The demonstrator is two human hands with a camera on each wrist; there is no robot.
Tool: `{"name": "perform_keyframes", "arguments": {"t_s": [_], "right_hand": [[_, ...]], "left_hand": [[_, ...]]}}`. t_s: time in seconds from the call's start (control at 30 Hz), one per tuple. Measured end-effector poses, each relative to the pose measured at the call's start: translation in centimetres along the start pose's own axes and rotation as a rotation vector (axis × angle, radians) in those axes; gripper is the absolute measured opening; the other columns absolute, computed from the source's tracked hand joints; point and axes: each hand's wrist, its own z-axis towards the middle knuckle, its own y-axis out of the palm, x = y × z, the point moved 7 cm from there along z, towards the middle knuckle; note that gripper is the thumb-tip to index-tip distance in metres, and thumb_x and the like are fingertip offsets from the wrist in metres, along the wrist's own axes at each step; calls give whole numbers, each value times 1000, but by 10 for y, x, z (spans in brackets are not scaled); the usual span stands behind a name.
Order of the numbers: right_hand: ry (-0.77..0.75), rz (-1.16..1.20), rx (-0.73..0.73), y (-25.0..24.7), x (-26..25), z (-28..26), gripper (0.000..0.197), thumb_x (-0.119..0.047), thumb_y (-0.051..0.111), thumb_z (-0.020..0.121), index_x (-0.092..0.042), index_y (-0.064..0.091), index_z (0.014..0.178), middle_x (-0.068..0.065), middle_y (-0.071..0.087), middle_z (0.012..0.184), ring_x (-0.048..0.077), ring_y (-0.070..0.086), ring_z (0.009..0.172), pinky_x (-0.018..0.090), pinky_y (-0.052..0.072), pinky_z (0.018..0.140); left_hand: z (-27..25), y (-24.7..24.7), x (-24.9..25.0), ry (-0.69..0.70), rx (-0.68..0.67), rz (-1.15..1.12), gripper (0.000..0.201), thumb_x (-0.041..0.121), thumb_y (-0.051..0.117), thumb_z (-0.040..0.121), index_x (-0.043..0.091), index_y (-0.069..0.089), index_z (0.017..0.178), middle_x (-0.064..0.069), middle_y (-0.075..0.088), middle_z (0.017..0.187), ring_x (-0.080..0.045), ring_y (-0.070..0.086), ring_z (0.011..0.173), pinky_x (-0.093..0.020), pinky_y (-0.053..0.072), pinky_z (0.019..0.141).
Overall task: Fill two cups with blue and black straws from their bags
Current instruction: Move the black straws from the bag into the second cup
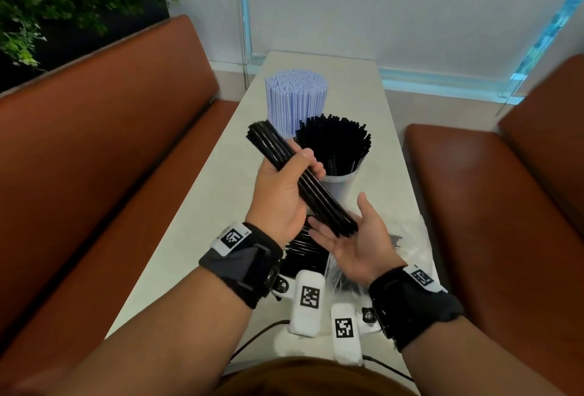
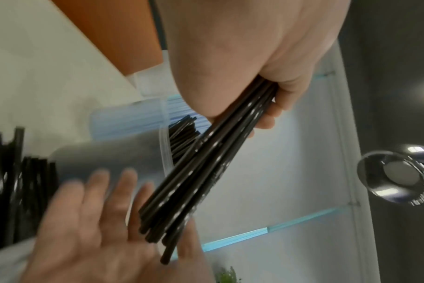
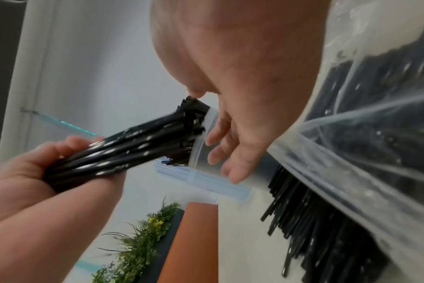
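On the desk (image 1: 373, 101) stand two cups: the far one (image 1: 296, 101) is full of blue straws, the near one (image 1: 339, 180) of black. One clear bag (image 1: 410, 237) lies near me. My left hand (image 1: 282, 187) grips one black straw bundle (image 1: 300, 179), slanting far-left to near-right. Its near end touches my flat, open right hand (image 1: 357, 237).

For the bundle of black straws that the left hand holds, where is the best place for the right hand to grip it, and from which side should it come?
Probably the lower half of the bundle of black straws, just below the left hand. That end slants down onto the open right hand, which lies palm up under it. So come from underneath and curl the fingers round the whole bundle; the straw ends there are uneven, so a full wrap holds loose ones.
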Motion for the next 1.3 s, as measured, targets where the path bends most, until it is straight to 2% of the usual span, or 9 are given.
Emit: {"name": "perform_keyframes", "arguments": {"t_s": [0.23,0.4,0.5,0.6,0.73,0.9,1.0,1.13,1.3], "right_hand": [[-78,-32,32,-5,-15,6,62,-56,46,101,0,63,121,23,70,120,33,71,107,45,60,85],[-374,-561,-98,15,-31,-1,30,-40,62,93,-16,75,108,5,75,103,20,70,97,35,55,87],[-487,-1025,-194,28,-31,-4,34,-40,75,81,-26,67,110,1,73,99,18,70,94,37,58,84],[-485,-1370,-95,26,-29,2,30,-50,68,86,-22,62,95,5,70,84,21,66,77,45,56,76],[-577,-1496,-11,27,-36,5,25,-46,61,94,-23,53,88,0,62,69,14,56,59,35,46,57],[-544,-1655,-67,29,-54,13,34,-33,73,84,-27,58,114,-7,59,98,10,58,84,31,50,74],[-588,-1735,44,20,-83,21,54,-19,68,84,-34,45,130,-14,48,86,7,52,76,21,38,60],[-598,-1802,184,18,-100,38,30,-37,56,92,-32,46,120,-13,51,73,8,53,65,26,32,51],[-601,-1890,114,23,-92,58,18,-36,47,102,-21,56,104,3,64,94,28,62,85,34,38,63]], "left_hand": [[7,-5,-8,-29,58,29,25,1,58,98,19,59,81,-3,57,75,-17,60,72,-33,55,79],[11,-9,-11,-48,116,75,19,1,57,99,15,55,87,-4,57,74,-17,59,70,-34,54,76],[10,-9,-11,-49,125,92,16,0,57,99,13,54,90,-5,57,75,-18,58,71,-35,53,76],[8,-6,-12,-53,102,149,11,0,60,97,11,58,96,-7,61,77,-20,62,73,-38,54,81],[12,-1,1,8,66,170,16,-1,62,95,11,59,105,-10,61,81,-25,64,78,-38,54,84],[24,10,19,126,20,343,12,7,60,92,18,62,90,0,60,72,-18,59,67,-33,53,72],[43,7,25,112,10,455,11,8,59,94,19,60,93,1,61,70,-19,58,64,-31,53,69],[57,14,14,7,-21,530,12,6,56,98,18,57,100,1,62,69,-19,61,65,-36,55,69],[88,26,34,131,135,385,15,4,54,96,18,50,99,0,58,66,-18,59,63,-36,55,69]]}}
